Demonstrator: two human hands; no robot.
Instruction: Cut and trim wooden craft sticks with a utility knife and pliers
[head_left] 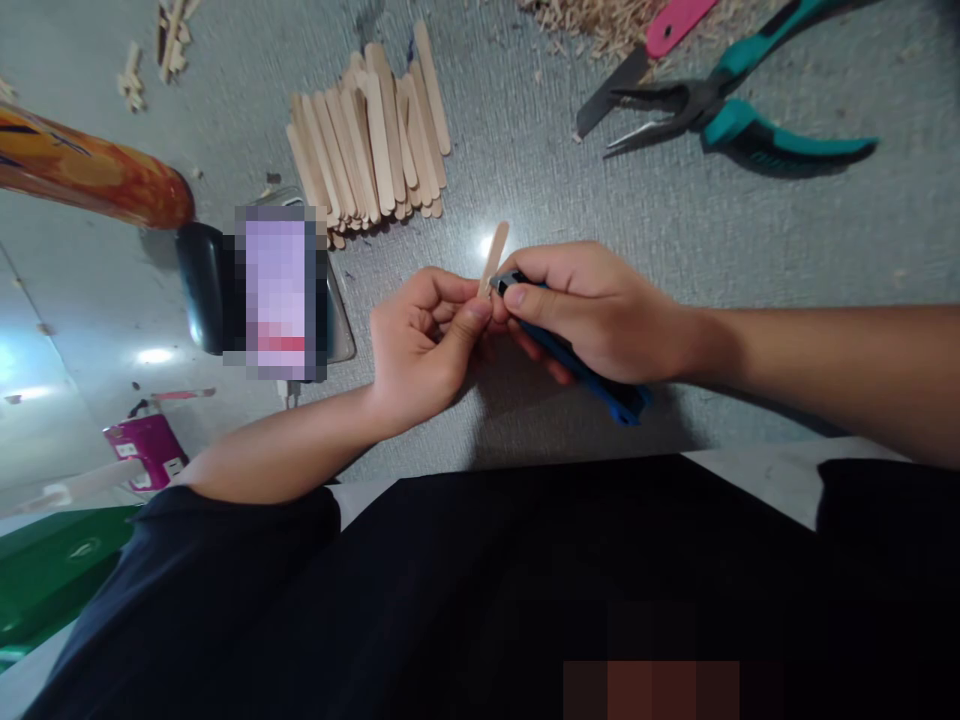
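My left hand (431, 340) pinches a wooden stick (495, 250) between thumb and fingers, its rounded end pointing up and slightly right. Wrapped round a blue utility knife (559, 350), my right hand (592, 305) has its thumb near the metal tip. That tip touches or nearly touches the stick beside my left fingertips; the exact contact is too small to tell. The stick's lower end is hidden by my left fingers. Above my hands lies a row of wooden sticks (367, 140) on the grey table (510, 130).
Pliers (701, 105) and a pink-handled blade (679, 25) lie at the upper right, near wood shavings (600, 20). At left are a phone (276, 290), a black rounded object (202, 285), an orange cylinder (97, 170) and a purple power socket (148, 450).
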